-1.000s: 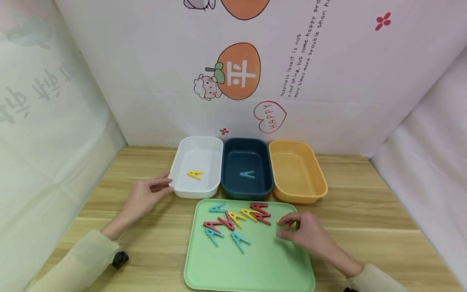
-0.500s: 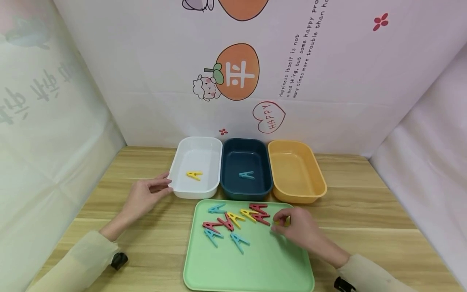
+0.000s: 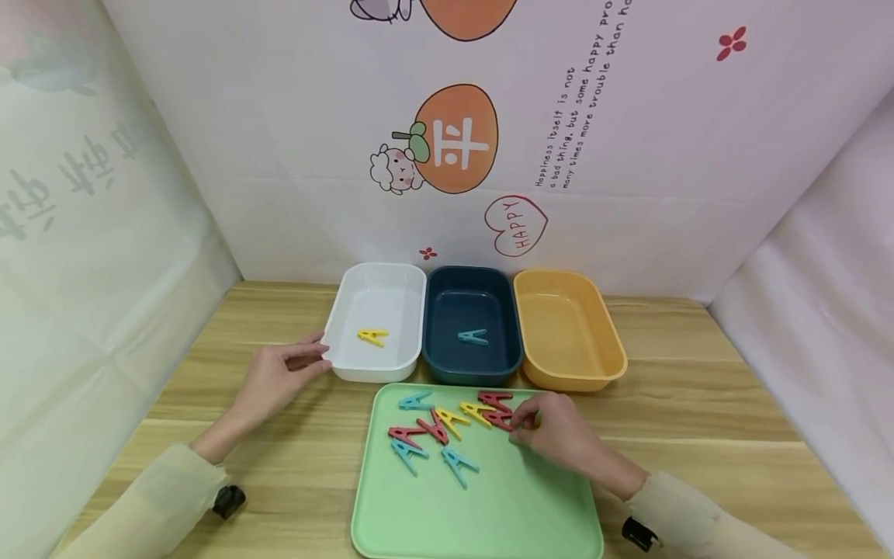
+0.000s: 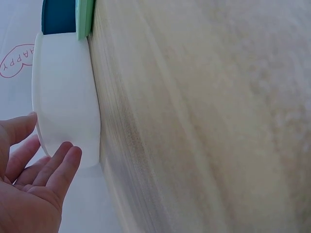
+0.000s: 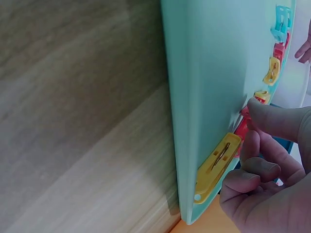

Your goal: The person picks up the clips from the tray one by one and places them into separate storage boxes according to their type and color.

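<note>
My left hand [image 3: 275,378] rests its fairly straight fingers against the outer side of the white tub [image 4: 65,82], at the left end of the row. A yellow clothespin [image 3: 372,336] lies in that tub. Over the green tray [image 3: 475,512], my right hand [image 3: 559,432] pinches the end of a red clothespin [image 3: 497,420] between thumb and forefinger. Another red clothespin [image 3: 495,400] lies just behind it. In the right wrist view, a yellow clothespin [image 5: 218,167] sits in the tray's corner beside my curled fingers; the hand hides it from the head view.
Several more clothespins, blue like this one [image 3: 460,466], red and yellow, lie on the tray's left and middle. A dark blue tub [image 3: 473,371] holding one blue clothespin [image 3: 472,336] and an orange tub [image 3: 574,382] stand behind the tray, before the wall cloth [image 3: 307,155].
My right hand has moved left across the tray, past the yellow clothespin at the right, to the red one, and its thumb and forefinger have closed together. My left hand has stayed put.
</note>
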Tool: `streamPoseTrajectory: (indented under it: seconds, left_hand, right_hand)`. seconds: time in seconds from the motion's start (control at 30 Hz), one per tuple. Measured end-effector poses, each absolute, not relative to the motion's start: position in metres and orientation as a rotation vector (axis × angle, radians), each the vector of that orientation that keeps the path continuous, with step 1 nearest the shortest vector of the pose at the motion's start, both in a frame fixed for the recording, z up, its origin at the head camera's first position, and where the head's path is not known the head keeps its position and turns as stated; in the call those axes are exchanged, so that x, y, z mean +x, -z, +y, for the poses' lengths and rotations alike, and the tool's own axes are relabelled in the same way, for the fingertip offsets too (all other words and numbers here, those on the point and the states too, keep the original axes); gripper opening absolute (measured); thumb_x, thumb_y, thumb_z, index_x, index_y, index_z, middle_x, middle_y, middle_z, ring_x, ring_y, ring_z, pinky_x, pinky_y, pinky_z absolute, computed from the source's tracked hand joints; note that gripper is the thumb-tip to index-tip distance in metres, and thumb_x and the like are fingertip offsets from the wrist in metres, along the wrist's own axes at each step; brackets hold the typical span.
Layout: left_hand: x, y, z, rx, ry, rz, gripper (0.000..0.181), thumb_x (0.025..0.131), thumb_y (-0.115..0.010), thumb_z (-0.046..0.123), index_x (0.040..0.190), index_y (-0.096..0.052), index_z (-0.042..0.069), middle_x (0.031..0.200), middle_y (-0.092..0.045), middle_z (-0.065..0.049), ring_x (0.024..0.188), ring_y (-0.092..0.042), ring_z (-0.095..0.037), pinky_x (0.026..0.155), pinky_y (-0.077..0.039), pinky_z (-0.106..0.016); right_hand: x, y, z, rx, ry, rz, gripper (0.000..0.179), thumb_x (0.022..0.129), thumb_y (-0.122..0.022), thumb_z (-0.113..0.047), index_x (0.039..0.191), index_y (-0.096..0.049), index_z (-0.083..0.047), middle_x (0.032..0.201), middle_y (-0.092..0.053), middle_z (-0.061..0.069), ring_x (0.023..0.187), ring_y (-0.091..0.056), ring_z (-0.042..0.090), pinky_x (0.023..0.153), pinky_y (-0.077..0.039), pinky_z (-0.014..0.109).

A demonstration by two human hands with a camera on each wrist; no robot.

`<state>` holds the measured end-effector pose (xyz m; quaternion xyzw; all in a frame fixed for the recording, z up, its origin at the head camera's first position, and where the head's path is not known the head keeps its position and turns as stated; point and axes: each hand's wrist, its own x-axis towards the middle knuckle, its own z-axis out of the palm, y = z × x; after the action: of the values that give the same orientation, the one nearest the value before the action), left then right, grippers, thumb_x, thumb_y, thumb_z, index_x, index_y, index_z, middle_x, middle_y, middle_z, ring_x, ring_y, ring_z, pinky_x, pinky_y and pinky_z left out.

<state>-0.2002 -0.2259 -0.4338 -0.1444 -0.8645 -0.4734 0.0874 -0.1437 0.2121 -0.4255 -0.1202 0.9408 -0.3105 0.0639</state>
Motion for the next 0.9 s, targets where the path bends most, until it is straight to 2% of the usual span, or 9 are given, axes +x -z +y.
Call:
streamPoseTrajectory:
  seconds: [0.4,0.53,0.7,0.8,0.9]
  left_hand:
    - [-0.198,0.433,-0.225,-0.421,1.413,-2.580,0.029,0.095,-0.082,0.008,0.118,-0.076,-0.008,0.142,-0.063,-0.020,0.107,-0.074,-0.033,0.081,-0.059,-0.017]
    - [-0.199,0.434,-0.225,-0.423,1.399,-2.586,0.029,0.094,-0.082,0.009,0.118,-0.076,-0.007,0.141,-0.063,-0.019,0.106,-0.074,-0.033,0.081,-0.059,-0.017]
    - [-0.201,0.434,-0.225,-0.433,1.417,-2.580,0.029,0.094,-0.082,0.007,0.118,-0.076,-0.008,0.141,-0.063,-0.020,0.105,-0.075,-0.032,0.081,-0.059,-0.018]
    - [-0.201,0.434,-0.226,-0.433,1.426,-2.573,0.029,0.094,-0.082,0.007,0.117,-0.076,-0.008,0.140,-0.064,-0.020,0.106,-0.075,-0.032,0.081,-0.059,-0.018]
    - [-0.201,0.434,-0.226,-0.431,1.427,-2.571,0.029,0.094,-0.083,0.008,0.117,-0.076,-0.007,0.140,-0.064,-0.020,0.108,-0.074,-0.033,0.081,-0.059,-0.017]
  right_hand:
    - [-0.130,0.423,0.214,-0.390,0.884,2.847,0.019,0.080,-0.093,-0.008,0.077,-0.079,-0.019,0.071,-0.058,-0.008,0.071,-0.052,0.014,0.063,-0.043,0.027]
    - [-0.129,0.422,0.213,-0.356,0.910,2.866,0.018,0.078,-0.095,-0.010,0.083,-0.080,-0.018,0.080,-0.065,-0.009,0.079,-0.057,0.014,0.072,-0.051,0.032]
    - [-0.133,0.419,0.209,-0.297,0.940,2.889,0.025,0.077,-0.096,-0.010,0.097,-0.083,-0.015,0.097,-0.073,-0.007,0.096,-0.065,0.019,0.089,-0.057,0.045]
    - [-0.135,0.419,0.208,-0.298,0.896,2.883,0.029,0.075,-0.097,-0.011,0.100,-0.083,-0.014,0.101,-0.074,-0.007,0.102,-0.066,0.020,0.094,-0.057,0.048]
    - [-0.136,0.420,0.208,-0.311,0.847,2.861,0.028,0.074,-0.098,-0.011,0.097,-0.083,-0.015,0.098,-0.074,-0.007,0.098,-0.064,0.018,0.093,-0.056,0.047]
